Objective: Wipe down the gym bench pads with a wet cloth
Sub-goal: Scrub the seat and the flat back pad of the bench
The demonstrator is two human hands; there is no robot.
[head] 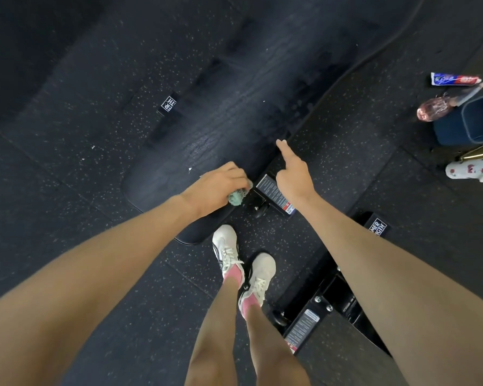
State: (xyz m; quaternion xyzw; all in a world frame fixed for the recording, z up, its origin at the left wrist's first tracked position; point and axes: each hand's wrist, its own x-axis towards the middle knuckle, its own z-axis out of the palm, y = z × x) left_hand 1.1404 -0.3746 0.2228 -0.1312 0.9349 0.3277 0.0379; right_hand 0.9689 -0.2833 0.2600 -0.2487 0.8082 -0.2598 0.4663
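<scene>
Underfoot, speckled black rubber flooring (pixel 67 162) surrounds the streaked bench pad (pixel 234 112).

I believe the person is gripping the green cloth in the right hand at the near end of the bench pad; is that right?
Not quite: the head view shows the left hand gripping the green cloth at the near end of the bench pad. The right hand holds nothing.

My only view is the wide-angle head camera, looking steeply down past both forearms (pixel 109 246) onto the long black padded gym bench (pixel 234 112) and speckled black rubber floor (pixel 67 151), white trainers (pixel 225 243) almost directly below; lines bow toward the edges
</scene>
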